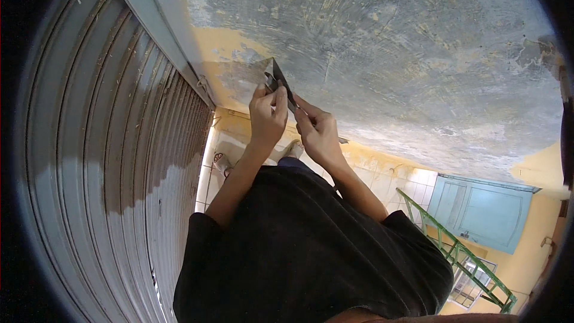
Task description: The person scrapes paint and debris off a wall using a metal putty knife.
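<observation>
In front of the patchy grey-and-yellow wall [382, 66], both of my hands are on a dark, flat-bladed trowel [281, 78]. Its pointed corner is up, close to the wall; whether it touches cannot be told. My left hand [268, 113] is closed at the grey, looped handle side of the trowel. My right hand [318, 131] pinches the lower end of the blade between thumb and fingers. A small grey flat tip [343, 140] shows past the right wrist; what it belongs to is hidden.
A ribbed grey metal shutter [119, 113] runs along the left, beside a metal frame post. My sandalled feet stand on pale floor tiles [230, 146]. At lower right are a green metal ladder-like frame [445, 233] and a light-blue double shutter [478, 209] in a yellow wall.
</observation>
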A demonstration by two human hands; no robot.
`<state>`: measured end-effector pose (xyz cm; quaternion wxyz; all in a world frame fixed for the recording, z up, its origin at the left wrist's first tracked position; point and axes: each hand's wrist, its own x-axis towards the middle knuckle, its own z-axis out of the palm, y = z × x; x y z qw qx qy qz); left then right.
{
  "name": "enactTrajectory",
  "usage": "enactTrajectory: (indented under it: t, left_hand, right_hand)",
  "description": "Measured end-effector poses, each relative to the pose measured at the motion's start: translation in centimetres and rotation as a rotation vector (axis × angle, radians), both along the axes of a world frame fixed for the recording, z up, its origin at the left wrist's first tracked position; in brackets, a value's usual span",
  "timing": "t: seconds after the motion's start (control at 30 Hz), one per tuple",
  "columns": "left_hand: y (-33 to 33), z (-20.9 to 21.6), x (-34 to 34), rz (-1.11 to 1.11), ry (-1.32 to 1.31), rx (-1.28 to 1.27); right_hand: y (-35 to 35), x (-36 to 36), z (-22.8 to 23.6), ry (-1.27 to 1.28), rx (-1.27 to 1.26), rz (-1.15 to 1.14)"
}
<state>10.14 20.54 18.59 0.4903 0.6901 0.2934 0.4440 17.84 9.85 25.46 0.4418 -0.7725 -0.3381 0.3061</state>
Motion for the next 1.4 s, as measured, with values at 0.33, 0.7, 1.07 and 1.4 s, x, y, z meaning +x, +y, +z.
enactTrajectory:
  t: [0.33,0.7,1.07,1.4]
  left_hand:
    - [-0.1,-0.6,-0.3,0.029,0.003,0.002]
    - [0.0,-0.4,0.0,0.070,-0.034,0.059]
    - [0.9,-0.9,0.2,-0.023,-0.006,0.114]
    - [1.1,-0.6,-0.1,-0.012,-0.003,0.096]
  right_hand:
    - [0.2,-0.4,0.4,-0.009,-0.005,0.006]
    - [-0.1,0.5,0.0,0.010,-0.032,-0.032]
    - [0.0,1.0,-0.6,-0.049,0.007,0.038]
    - [1.1,0.2,-1.6,-0.036,0.033,0.002]
